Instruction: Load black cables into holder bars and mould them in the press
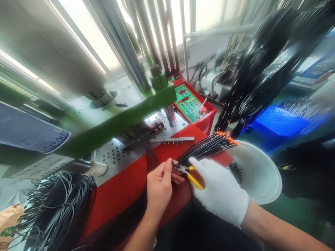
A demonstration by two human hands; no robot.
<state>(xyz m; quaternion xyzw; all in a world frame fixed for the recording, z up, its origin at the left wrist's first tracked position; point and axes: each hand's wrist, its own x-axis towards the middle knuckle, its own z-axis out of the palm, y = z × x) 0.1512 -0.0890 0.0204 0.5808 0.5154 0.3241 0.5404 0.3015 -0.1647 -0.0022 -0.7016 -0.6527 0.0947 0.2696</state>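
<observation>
- Far left, near the viewer: a loose tangle of black and grey wires (56, 205) spills below the red bench (123, 195), with a brown paper bag (9, 218) at the picture's edge.
- Above it, the green press frame (117, 120) crosses the perforated steel plate (123, 148); a slim metal fixture bar (172, 140) lies on the far part of the bench, its long axis running left to right.
- The bare left hand (159, 186) is curled closed, thumb and fingertips pinching near the head of the pliers; what exactly it pinches is too small to tell.
- The yellow-handled pliers (188, 173) sit between the two hands, nose pointing left toward the left hand, handles trailing near and right.
- The gloved right hand (221, 191) is wrapped around those handles, forefinger stretched along them.
- The bundle of black wires (206, 148) with orange tips lies just beyond both hands, its long axis running from the pliers' nose up and right; the right hand is nearer its length.
- Far behind, a red control panel (190, 103).
- Right: a white bowl (264, 177) holding a small dark clump of offcuts (235, 171), and a blue bin (280, 122) beyond, under hanging black cable hanks (267, 66).
</observation>
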